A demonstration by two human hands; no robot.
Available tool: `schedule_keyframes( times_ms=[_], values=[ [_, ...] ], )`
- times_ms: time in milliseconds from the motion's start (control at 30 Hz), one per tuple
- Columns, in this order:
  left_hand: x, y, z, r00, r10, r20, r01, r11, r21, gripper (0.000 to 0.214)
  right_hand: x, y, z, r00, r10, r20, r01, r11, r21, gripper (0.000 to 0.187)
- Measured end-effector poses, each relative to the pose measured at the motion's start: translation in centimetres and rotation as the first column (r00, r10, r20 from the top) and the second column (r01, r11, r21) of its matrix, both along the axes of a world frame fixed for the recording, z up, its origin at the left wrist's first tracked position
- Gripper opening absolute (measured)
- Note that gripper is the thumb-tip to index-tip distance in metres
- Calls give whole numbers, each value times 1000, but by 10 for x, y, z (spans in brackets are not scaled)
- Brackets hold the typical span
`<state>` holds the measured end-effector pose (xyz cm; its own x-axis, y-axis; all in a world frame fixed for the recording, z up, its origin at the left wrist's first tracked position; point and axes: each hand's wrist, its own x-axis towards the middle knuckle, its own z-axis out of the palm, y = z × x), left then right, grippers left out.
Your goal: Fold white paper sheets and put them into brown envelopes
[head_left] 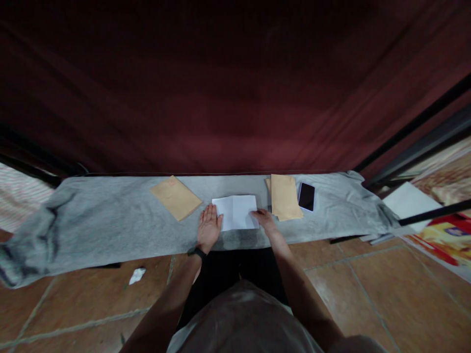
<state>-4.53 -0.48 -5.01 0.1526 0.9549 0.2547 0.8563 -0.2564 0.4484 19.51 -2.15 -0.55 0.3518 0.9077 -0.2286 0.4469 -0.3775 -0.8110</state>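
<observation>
A white sheet of paper [233,213] with a crease down its middle lies on the grey cloth in front of me. My left hand [209,224] rests flat beside the paper's left edge, fingers stretched out, the thumb touching the sheet. At the right edge my right hand [265,220] pinches the paper, with the thumb on top and the other fingers partly hidden. A brown envelope [175,197] lies slanted to the left of my left hand. Several more brown envelopes [285,197] are stacked just right of my right hand.
A phone [306,197] lies right of the stacked envelopes on the narrow grey cloth-covered surface [117,220]. Behind it hangs a dark red curtain [235,113]. A crumpled white scrap [137,275] is on the tiled floor. Dark metal bars [419,120] stand at the right.
</observation>
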Motion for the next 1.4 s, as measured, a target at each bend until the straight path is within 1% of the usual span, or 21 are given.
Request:
schedule_keyframes(
  times_ms=[100,167,200,233,267,300,333,400,433,500,600,700,733,800,867,933,1000,1133,1233,1333,1400],
  values=[
    [-6,0,-1,990,8,142,-9,1000,6,63,-3,5,11,996,-29,-84,38,994,106,18],
    [-11,0,-2,965,29,260,-32,999,6,62,-4,10,27,992,-40,-121,65,975,212,21],
    [-13,0,-2,948,42,314,-47,999,6,61,-5,12,37,991,-37,-130,72,957,281,24],
    [-15,0,-2,932,55,359,-61,998,6,60,-5,13,49,991,-14,-132,67,910,409,27],
    [-16,-1,-2,916,66,396,-74,997,6,59,-5,12,60,996,14,-88,33,856,515,29],
    [-17,-2,-2,903,76,424,-86,996,5,59,-6,9,69,999,40,7,-37,826,563,30],
    [-19,-3,-2,890,88,447,-99,995,2,58,-8,5,77,990,71,125,-129,819,558,29],
    [-20,-6,-1,864,119,489,-129,992,-13,57,-12,-9,83,922,175,346,-331,821,465,26],
    [-21,-8,-1,851,140,507,-149,989,-22,57,-15,-18,80,867,252,430,-433,807,401,24],
    [-23,-12,3,830,179,528,-185,982,-40,56,-20,-36,65,735,396,550,-608,744,278,23],
    [-23,-21,11,842,154,516,-155,987,-41,54,-22,-62,28,593,472,652,-739,642,207,23],
    [-20,-34,23,880,-34,474,66,997,-51,50,-20,-83,-2,509,524,684,-809,563,170,20],
    [-19,-40,26,884,-123,450,171,983,-66,49,-19,-88,-8,489,535,689,-821,549,157,19],
    [-18,-54,32,869,-308,387,374,921,-107,46,-17,-95,-13,470,545,694,-832,536,142,18],
    [-19,-67,35,840,-448,308,505,851,-140,50,-17,-98,-12,476,540,694,-828,542,146,18],
    [-22,-77,34,828,-511,232,550,820,-155,62,-17,-97,-8,495,533,686,-817,555,157,18],
    [-27,-81,31,845,-501,188,528,837,-141,66,-19,-95,-3,514,533,672,-807,565,169,19],
    [-35,-72,21,886,-399,236,433,894,-115,36,-19,-88,3,584,553,594,-773,602,200,18],
    [-36,-62,17,898,-316,307,372,917,-145,30,-15,-84,2,705,541,459,-686,684,247,18],
    [-32,-54,17,920,-181,347,265,941,-213,30,-6,-79,-4,866,432,252,-496,809,315,26],
    [-29,-50,16,926,-87,368,187,951,-246,30,-2,-73,-10,935,339,106,-354,875,329,31]
  ],
)
